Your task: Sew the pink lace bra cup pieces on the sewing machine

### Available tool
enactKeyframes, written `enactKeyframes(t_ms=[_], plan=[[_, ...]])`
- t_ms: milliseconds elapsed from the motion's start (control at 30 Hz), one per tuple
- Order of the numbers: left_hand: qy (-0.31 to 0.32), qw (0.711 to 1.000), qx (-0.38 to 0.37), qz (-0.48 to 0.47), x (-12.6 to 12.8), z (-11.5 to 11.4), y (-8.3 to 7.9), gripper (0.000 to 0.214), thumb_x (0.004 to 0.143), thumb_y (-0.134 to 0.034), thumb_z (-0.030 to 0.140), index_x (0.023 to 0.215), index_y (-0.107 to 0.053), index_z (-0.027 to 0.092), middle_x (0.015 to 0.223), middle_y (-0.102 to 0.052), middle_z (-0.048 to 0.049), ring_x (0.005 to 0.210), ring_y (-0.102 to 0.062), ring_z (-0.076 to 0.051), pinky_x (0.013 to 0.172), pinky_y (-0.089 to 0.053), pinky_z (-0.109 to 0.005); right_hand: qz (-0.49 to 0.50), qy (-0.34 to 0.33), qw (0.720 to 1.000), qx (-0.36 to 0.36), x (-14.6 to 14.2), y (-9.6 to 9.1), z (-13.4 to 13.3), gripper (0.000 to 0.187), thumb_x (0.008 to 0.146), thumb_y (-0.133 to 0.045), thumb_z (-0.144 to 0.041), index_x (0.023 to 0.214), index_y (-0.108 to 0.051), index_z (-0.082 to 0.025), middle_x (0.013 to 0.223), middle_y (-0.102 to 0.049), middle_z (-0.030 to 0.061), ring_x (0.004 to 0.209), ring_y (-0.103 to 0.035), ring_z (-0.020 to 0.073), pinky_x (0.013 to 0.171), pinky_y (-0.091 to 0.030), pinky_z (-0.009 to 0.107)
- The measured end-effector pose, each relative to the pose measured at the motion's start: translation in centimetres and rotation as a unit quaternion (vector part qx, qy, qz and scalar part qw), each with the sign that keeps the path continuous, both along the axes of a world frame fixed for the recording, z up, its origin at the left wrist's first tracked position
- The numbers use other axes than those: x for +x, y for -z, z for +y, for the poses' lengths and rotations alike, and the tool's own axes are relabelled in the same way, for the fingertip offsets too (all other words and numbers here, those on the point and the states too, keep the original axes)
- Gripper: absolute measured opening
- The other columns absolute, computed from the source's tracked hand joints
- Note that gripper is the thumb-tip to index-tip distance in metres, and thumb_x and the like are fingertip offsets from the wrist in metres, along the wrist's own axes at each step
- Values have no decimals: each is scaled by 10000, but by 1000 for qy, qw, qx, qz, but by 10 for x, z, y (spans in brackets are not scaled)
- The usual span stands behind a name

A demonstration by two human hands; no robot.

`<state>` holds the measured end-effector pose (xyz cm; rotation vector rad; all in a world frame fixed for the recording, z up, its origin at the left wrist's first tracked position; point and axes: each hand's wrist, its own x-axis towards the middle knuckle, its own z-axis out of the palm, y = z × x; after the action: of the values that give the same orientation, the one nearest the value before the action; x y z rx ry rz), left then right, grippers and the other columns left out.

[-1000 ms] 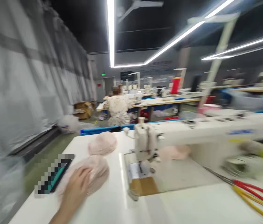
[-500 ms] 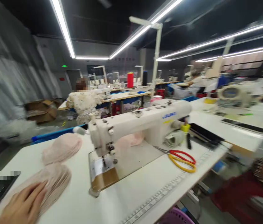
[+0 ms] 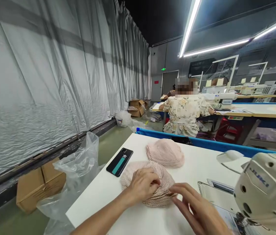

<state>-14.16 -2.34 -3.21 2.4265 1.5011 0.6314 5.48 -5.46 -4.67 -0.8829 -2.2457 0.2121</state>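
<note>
Two piles of thin pale pink mesh fabric pieces lie on the white table. My left hand (image 3: 144,184) rests on top of the nearer pile (image 3: 161,195), its fingers curled and pinched into the upper layer. At the right edge of that same pile is my right hand (image 3: 194,204), with fabric edge between its thumb and forefinger tips. The farther pile (image 3: 165,152) sits just behind, untouched by either hand. Left of the piles lies a black phone (image 3: 119,162) with a teal stripe.
A white sewing machine (image 3: 265,189) stands close on the right. Blue cloth (image 3: 208,143) runs along the table's far edge. Clear plastic bags (image 3: 79,173) and a cardboard box (image 3: 40,186) are on the floor at left. A co-worker (image 3: 185,112) sits ahead, facing away.
The view has swung left from the sewing machine to the fabric piles. My right hand has come into view at the nearer pile. My left hand's fingers, stretched out before, are now curled.
</note>
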Motion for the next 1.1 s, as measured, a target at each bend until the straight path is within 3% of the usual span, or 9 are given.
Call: enactKeyframes(t_ms=[167, 333, 433, 533, 667, 800, 933, 1100], plan=[[-5, 999, -13, -32, -9, 5, 4, 163, 807, -439, 146, 815, -597, 185, 863, -606, -29, 785, -536, -169, 715, -394, -278, -47, 24, 999, -13, -12, 15, 32, 175, 979, -372, -278, 884, -519, -274, 868, -628, -18, 652, -650, 120, 546, -496, 208], [-28, 995, -42, -90, -20, 9, -3, 146, 830, -415, 176, 837, -561, 172, 751, -589, -2, 660, -513, -131, 605, -376, -237, -54, 38, 998, 9, -15, 19, 36, 197, 989, -298, -252, 964, -492, -274, 807, -650, -18, 614, -648, 120, 526, -487, 201], [-20, 992, -55, -111, -19, 8, -5, 168, 831, -504, 281, 933, -585, 175, 798, -602, 6, 689, -534, -131, 632, -387, -235, -81, 56, 995, 34, -16, 17, 40, 204, 978, -303, -267, 952, -505, -291, 746, -652, -37, 550, -640, 141, 457, -461, 218], [-7, 992, -57, -116, -16, 6, -3, 125, 776, -583, 283, 848, -635, 196, 830, -594, 7, 762, -543, -152, 670, -379, -249, -118, 72, 989, 59, -17, 16, 42, 176, 967, -337, -278, 940, -509, -304, 732, -651, -49, 510, -631, 163, 417, -432, 237], [-5, 990, -59, -128, -15, 5, 2, 137, 788, -524, 202, 741, -652, 190, 788, -582, 1, 745, -537, -144, 646, -378, -244, -142, 90, 982, 92, -17, 16, 43, 165, 969, -338, -268, 1058, -476, -293, 744, -666, -38, 492, -629, 168, 394, -399, 234], [-12, 989, -44, -144, -12, 3, 3, 213, 830, -459, 199, 776, -663, 171, 787, -582, -26, 770, -534, -162, 689, -392, -272, -149, 85, 979, 109, -18, 18, 43, 201, 976, -306, -254, 929, -496, -298, 713, -644, -41, 495, -623, 157, 404, -385, 225], [0, 986, -44, -159, -6, 3, 4, 140, 763, -550, 205, 793, -682, 172, 786, -595, -29, 796, -536, -182, 763, -397, -301, -117, 106, 982, 99, -19, 22, 42, 101, 978, -327, -263, 1038, -408, -263, 719, -679, -42, 504, -650, 146, 404, -413, 211], [-29, 975, -65, -210, -5, 7, 3, 149, 738, -521, 147, 666, -650, 164, 704, -595, -19, 708, -518, -167, 685, -393, -283, -108, 106, 984, 98, -20, 23, 40, 99, 978, -331, -257, 926, -415, -265, 675, -645, -57, 504, -646, 126, 400, -405, 187]])
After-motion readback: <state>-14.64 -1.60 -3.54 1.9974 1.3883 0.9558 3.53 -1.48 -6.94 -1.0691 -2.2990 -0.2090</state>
